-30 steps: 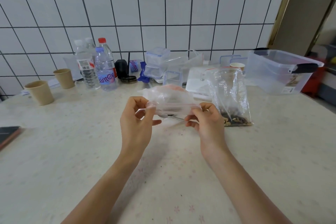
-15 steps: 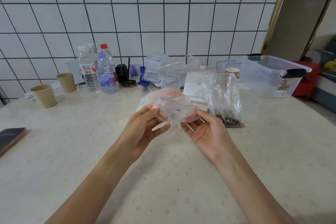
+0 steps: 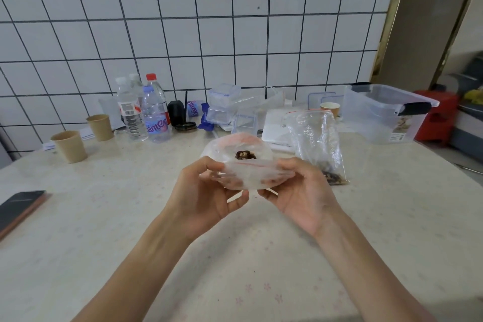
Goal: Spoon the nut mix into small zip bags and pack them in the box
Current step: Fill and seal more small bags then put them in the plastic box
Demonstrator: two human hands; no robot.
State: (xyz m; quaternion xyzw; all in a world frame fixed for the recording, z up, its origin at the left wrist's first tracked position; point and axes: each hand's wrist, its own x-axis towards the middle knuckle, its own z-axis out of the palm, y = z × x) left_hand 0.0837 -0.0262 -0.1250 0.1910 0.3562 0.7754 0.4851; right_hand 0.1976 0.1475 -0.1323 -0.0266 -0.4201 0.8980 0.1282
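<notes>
Both hands, left (image 3: 206, 196) and right (image 3: 300, 196), now pinch the bag (image 3: 243, 165) mouth wide (nuts (image 3: 245, 155) visible inside), raised from before.

You hold a small clear zip bag (image 3: 245, 165) open-mouthed, a little nut mix (image 3: 245, 155) inside. The big bag (image 3: 315, 138) stands right of it; the clear box (image 3: 381, 112) sits far right.

On my feed, 2 brown paper cups (image 3: 69, 146) stand apart at the table's (image 3: 104, 217) left, a dark phone (image 3: 19, 206) lying near its left edge. I count 3 water bottles (image 3: 154, 110) clustered against the tiled wall (image 3: 183, 21), with a black object (image 3: 177, 114) just beside them. A third paper cup (image 3: 330, 108) stands farther back on the right.
</notes>
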